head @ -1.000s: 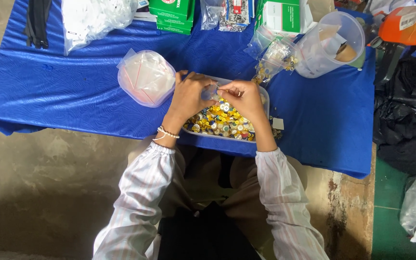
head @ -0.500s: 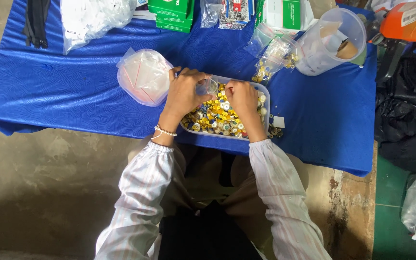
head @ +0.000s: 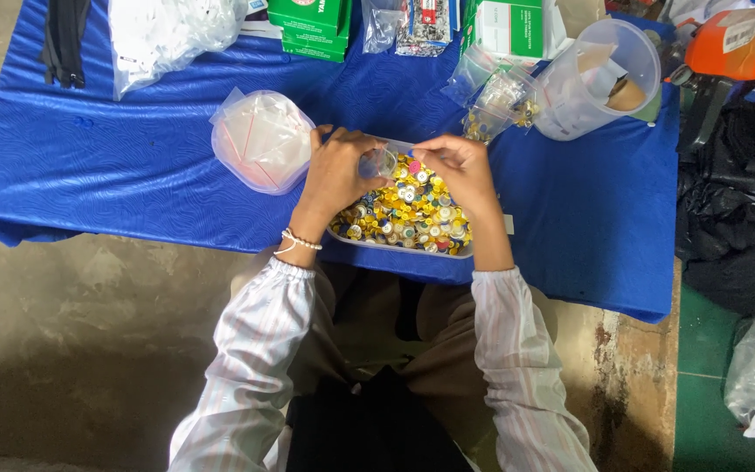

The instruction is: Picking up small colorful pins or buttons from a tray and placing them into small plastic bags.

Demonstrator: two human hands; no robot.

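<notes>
Left hand: I see my left hand [head: 335, 170] curled over the far-left corner of the tray [head: 369, 243], fingers closed around a small clear bag [head: 379, 162] and holding its mouth up.
Right hand: my right hand [head: 463, 168] is over the far side of the tray, thumb and fingers pinched together; I cannot tell whether a button sits between them.
Change: a second ago both hands were nearer the tray's middle and closer together; since then the left has drawn back toward the far-left corner with the bag, and the right has lifted toward the far edge. The view itself has drifted a little too.
Meaning: I judge this as one more piece being carried from the heap to the bag, so the bagging is mid-cycle, with the heap hardly reduced.
Buttons: the buttons [head: 408, 214], mostly yellow with some blue and red, fill the tray at the near edge of the blue tablecloth [head: 115, 166].
Left of tray: a round packet of empty clear bags [head: 262, 140] lies just beside my left hand.
Far right: a clear plastic jug [head: 600, 79] stands well apart, with small filled bags [head: 500, 100] between it and the tray.
</notes>
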